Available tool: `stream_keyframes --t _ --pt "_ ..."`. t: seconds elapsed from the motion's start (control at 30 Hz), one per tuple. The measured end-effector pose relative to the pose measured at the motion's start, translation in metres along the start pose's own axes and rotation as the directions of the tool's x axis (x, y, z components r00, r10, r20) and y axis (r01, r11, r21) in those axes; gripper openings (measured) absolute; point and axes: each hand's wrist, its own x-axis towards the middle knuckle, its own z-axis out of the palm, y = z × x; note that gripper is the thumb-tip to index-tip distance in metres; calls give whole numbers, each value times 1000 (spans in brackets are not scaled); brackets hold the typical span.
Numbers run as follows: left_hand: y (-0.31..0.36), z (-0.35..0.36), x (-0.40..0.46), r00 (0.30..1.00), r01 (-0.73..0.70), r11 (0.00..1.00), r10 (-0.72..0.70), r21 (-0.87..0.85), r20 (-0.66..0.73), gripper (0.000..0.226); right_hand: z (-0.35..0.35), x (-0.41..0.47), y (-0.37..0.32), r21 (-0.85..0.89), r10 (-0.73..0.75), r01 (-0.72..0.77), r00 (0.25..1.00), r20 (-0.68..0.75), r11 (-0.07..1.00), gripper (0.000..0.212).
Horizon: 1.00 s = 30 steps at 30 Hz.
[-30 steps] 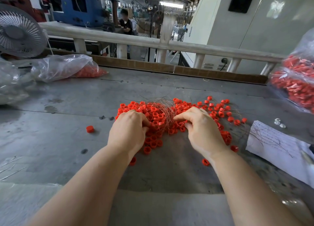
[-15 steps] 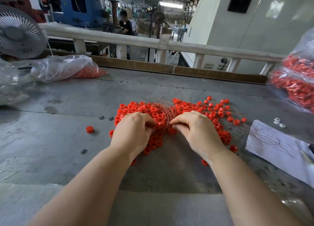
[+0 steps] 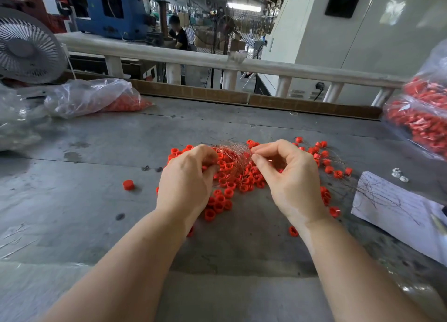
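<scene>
wire bundle (image 3: 235,149) lies atop red cap pile (image 3: 227,193) on the tabletop (image 3: 96,200) | left grip (image 3: 186,179) curled round it at pile's left | right grip (image 3: 292,179) pinches strands at pile's top | we judge wires light, springy, snag-prone; we'd take one strand near its end

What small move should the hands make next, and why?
Probably pull the right hand gently rightward to draw a strand out of the wires. Its thumb and finger pinch at the tangle's edge, while the left hand grips the tangle over the caps and can hold it steady.
</scene>
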Motion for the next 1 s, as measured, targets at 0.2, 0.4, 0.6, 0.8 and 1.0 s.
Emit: stream_keyframes --t 0.2,0.4,0.6,0.8,1.0 --pt "5 -4 1 996 52 985 -63 -162 -64 18 -1 -1 -7 151 -17 29 996 -84 988 16" --pt "7 -7 4 982 145 947 -174 -287 -78 22 -5 3 -7 190 -53 102 967 -249 977 16" --pt "8 -10 5 965 210 895 -255 -393 -65 18 -2 0 4 -91 24 -30 998 -65 995 10" --pt "7 -7 5 969 215 886 -246 -410 -23 20 3 -5 10 -358 156 -85 973 173 930 7" --pt "7 -4 2 978 209 892 -201 -400 61 16 6 -3 15 -324 249 -182 952 177 928 9"
